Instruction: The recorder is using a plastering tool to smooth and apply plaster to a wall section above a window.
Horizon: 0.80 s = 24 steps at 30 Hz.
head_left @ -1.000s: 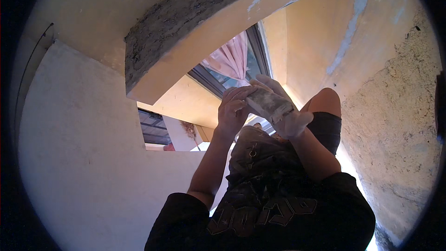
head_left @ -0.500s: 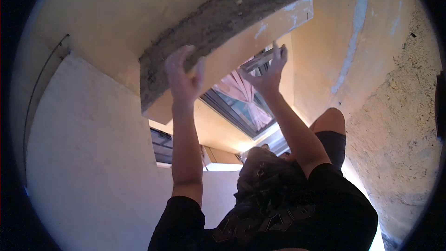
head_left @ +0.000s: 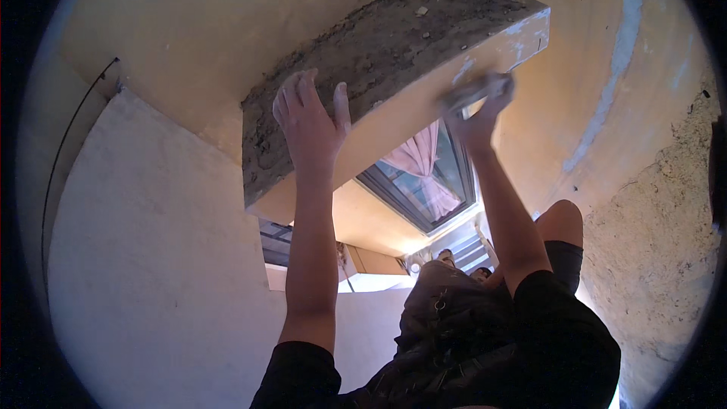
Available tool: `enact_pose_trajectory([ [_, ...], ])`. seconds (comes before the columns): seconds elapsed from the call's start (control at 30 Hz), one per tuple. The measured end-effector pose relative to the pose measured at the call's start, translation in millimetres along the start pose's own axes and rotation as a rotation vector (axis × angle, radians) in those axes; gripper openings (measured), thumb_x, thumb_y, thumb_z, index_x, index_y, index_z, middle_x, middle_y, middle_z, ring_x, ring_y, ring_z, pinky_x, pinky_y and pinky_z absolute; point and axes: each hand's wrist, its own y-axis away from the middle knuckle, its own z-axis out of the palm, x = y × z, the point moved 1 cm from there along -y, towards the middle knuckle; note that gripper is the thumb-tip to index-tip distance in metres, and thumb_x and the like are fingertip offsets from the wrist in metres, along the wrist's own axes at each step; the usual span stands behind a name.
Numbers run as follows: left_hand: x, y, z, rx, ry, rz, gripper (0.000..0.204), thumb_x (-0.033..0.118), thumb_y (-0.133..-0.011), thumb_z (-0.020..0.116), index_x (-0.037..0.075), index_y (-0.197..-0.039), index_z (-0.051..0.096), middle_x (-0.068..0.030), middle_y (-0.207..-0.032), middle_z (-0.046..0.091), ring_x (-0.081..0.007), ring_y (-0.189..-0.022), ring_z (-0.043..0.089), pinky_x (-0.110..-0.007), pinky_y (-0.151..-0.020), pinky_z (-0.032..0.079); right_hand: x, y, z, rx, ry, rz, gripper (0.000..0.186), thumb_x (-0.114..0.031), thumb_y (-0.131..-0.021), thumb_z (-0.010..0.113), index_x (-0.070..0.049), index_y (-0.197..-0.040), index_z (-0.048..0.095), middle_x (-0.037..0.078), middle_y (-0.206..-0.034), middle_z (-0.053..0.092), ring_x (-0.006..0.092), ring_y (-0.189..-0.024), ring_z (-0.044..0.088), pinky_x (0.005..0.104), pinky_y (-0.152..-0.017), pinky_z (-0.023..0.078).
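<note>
A wall ledge (head_left: 394, 117) juts out ahead of me, with a yellowish front face and a rough, dusty grey top (head_left: 371, 53). My left hand (head_left: 309, 125) is at its left part, fingers stretched over the top and thumb apart, holding nothing. Farther right, my right hand (head_left: 478, 127) grips a flat grey block (head_left: 463, 94) at the front face. Motion blurs the block and the fingers, so its exact kind is unclear. Whitish patches (head_left: 522, 29) mark the front face near the ledge's right end.
Beneath the ledge shows a dark-framed window (head_left: 462, 182) with a tied pink curtain (head_left: 424, 163). A white panel (head_left: 151, 235) curves at left, beside a thin dark cable (head_left: 62, 151). Bare rough plaster (head_left: 651, 235) covers the right wall. Crumbs of debris lie on the ledge.
My right hand has moved up and right with the grey block. My left thumb has straightened upward. The whole view has shifted slightly, so the ledge appears lower and farther right.
</note>
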Motion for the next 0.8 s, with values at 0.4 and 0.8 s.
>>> enact_pose_trajectory([
  [0.4, 5.9, 1.4, 3.7, -0.015, -0.091, -0.094, 0.043, 0.037, -0.088, 0.063, 0.001, -0.111, 0.057, -0.0188, -0.108, 0.055, -0.0359, -0.106, 0.053, -0.05, -0.094, 0.04, -23.3, -35.3, 5.8, 0.082, 0.47, -0.369, 0.115, -0.04, -0.048, 0.092, -0.005, -0.139, 0.033, 0.032, -0.143, 0.019, 0.05, -0.131, 0.026, 0.0583, -0.106, 0.028],
  [0.8, -5.4, 7.3, 1.5, -0.078, -0.092, -0.133, 0.042, 0.038, -0.088, 0.063, 0.002, -0.111, 0.058, -0.0186, -0.109, 0.055, -0.0366, -0.108, 0.052, -0.051, -0.095, 0.039, -48.1, -21.9, 17.2, -0.145, 0.562, -0.499, 0.115, -0.035, -0.052, 0.09, 0.003, -0.141, 0.028, 0.029, -0.141, 0.024, 0.0418, -0.131, 0.029, 0.0471, -0.109, 0.026],
])
